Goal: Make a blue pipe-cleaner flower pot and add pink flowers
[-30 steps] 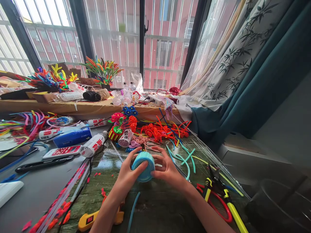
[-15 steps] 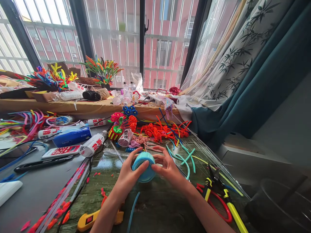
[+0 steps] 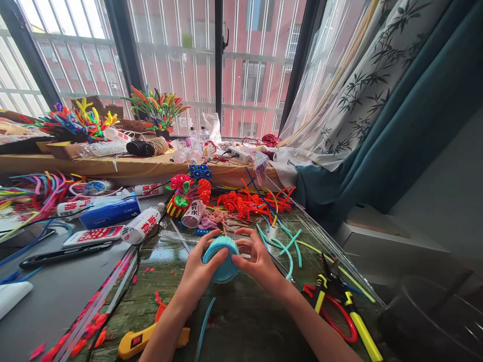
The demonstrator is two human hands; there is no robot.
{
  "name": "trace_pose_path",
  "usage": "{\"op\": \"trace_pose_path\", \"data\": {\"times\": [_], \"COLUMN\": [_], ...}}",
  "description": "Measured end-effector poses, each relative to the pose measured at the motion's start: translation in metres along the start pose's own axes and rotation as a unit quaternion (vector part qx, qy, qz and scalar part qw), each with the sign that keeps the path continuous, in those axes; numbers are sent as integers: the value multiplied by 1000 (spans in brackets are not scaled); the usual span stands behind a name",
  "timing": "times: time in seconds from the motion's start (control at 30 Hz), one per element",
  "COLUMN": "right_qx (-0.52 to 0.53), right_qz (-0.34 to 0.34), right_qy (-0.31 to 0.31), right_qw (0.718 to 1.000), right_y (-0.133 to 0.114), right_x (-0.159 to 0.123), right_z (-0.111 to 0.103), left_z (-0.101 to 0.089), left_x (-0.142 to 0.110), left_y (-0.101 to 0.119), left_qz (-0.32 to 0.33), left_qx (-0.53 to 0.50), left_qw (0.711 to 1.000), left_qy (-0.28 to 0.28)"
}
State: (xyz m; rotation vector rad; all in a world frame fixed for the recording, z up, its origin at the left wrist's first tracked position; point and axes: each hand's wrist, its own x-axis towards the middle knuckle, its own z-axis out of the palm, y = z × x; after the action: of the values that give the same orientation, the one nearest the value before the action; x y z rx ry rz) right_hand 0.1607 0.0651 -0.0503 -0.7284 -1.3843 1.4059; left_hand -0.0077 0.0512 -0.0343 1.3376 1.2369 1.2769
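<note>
Between my two hands is a light-blue round cup-shaped piece [image 3: 226, 269], its side covered in fuzzy ribbed strands like pipe cleaners. My left hand [image 3: 202, 264] is closed around its left side, thumb pressed on the near rim. On the right edge, my right hand [image 3: 254, 259] grips it with thumb and bent fingers; some fingertips are hidden behind it. Turquoise pipe cleaners [image 3: 289, 244] lie to the right of my hands. A short blue pipe cleaner [image 3: 206, 327] rests on the table below the piece.
Pliers [image 3: 352, 311] and red-handled scissors [image 3: 335, 327] lie at the right. By my left forearm is a yellow utility knife [image 3: 132, 342]. Farther back are orange pipe cleaners [image 3: 245, 203], a striped flower pot [image 3: 177, 206], a plastic bottle [image 3: 145, 223] and a blue box [image 3: 111, 211].
The round piece has tilted slightly in my hands, and its near face shows a little differently. Both hands keep their grip; the whole view has shifted slightly.
</note>
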Motion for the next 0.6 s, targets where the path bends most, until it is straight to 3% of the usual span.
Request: {"op": "trace_pose_path", "data": {"times": [0.23,0.33,0.47,0.6], "right_qx": [-3,-81,-206,-247], "right_qz": [-14,-27,-103,-173], "right_qy": [-56,-78,-40,-13], "right_qw": [998,993,972,953], "right_y": [2,-3,-6,-3], "right_x": [-2,-7,-10,-8], "right_z": [-4,-1,6,9], "left_z": [0,0,2,5], "left_x": [1,0,-2,-6], "left_y": [-1,0,2,8], "left_qz": [-31,-42,-46,-59], "left_qx": [-21,-43,-66,-83], "left_qw": [999,998,997,995], "left_qy": [20,12,-4,-13]}}
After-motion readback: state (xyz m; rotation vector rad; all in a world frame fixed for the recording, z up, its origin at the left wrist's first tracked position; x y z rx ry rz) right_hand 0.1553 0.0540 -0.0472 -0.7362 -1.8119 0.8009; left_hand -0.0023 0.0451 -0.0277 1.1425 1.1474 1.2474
